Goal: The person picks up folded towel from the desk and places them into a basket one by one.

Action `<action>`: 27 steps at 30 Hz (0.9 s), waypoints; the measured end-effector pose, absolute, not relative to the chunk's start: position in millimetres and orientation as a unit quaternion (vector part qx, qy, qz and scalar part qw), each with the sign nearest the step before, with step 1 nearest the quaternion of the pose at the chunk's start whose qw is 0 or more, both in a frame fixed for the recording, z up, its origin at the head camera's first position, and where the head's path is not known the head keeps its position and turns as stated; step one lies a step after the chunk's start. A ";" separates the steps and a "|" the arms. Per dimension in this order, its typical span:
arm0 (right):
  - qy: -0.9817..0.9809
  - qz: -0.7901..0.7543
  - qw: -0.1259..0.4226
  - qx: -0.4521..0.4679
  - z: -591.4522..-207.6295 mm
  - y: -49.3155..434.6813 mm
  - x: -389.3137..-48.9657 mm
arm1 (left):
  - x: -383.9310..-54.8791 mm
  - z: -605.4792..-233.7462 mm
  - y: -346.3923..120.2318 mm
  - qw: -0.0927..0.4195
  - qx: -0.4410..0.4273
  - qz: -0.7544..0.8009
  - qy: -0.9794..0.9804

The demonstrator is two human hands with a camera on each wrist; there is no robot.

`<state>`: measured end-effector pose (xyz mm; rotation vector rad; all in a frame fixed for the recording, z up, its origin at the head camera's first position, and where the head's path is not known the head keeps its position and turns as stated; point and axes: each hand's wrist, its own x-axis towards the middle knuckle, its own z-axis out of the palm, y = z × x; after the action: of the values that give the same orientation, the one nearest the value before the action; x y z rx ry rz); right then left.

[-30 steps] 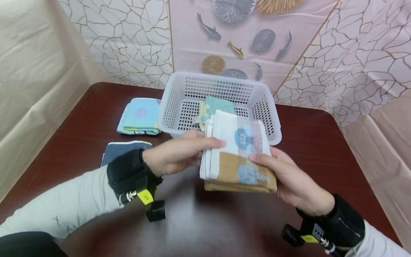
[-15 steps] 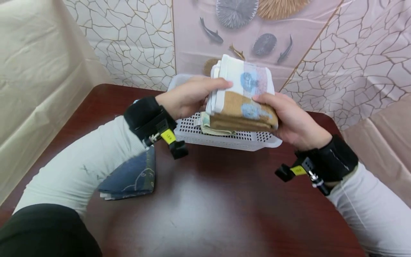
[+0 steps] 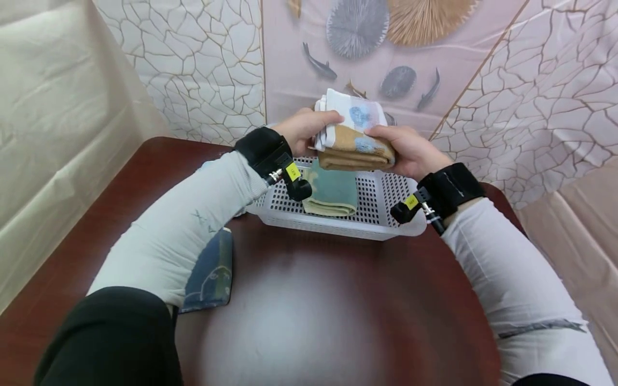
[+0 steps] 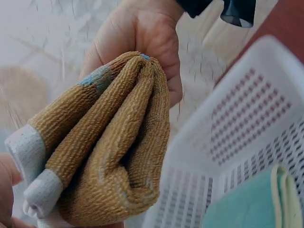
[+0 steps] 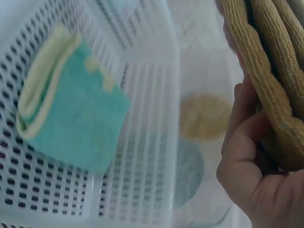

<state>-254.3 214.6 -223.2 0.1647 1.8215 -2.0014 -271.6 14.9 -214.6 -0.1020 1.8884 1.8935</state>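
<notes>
Brown-and-white towel [image 3: 354, 136], folded into layers, is held up above the basket [image 3: 328, 228] and is not yet in it. The left hand [image 3: 305, 128] and right hand [image 3: 409, 151] grip its opposite sides, thumbs on top. The work looks partly done: one green towel [image 3: 338, 188] lies folded inside the basket, while a dark blue towel [image 3: 212, 281], partly covered by the left sleeve [image 3: 181, 222], remains outside, nearer the person and left of the basket.

On the red-brown table [image 3: 289, 321], a white basket [image 3: 328, 229] is positioned below the grip, a dark-blue cloth [image 3: 212, 276] left of the grip.
</notes>
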 end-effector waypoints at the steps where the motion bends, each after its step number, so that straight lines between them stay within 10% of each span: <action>1: 0.657 -0.718 0.221 0.069 -226.9 215.5 -261.3 | -276.4 -218.8 15.7 0.233 -0.042 0.687 0.688; 18: 0.756 -0.537 0.350 0.132 -303.0 206.8 -282.4 | -348.4 -308.2 -6.9 0.363 0.055 0.503 0.783; 27: 0.822 -0.480 0.304 0.032 -255.2 243.5 -278.7 | -264.5 -204.3 -68.9 0.277 0.040 0.501 0.819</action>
<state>-278.7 243.5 -255.2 0.0861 2.1789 -1.2709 -264.5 -68.9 -204.3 0.1068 2.2002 1.3448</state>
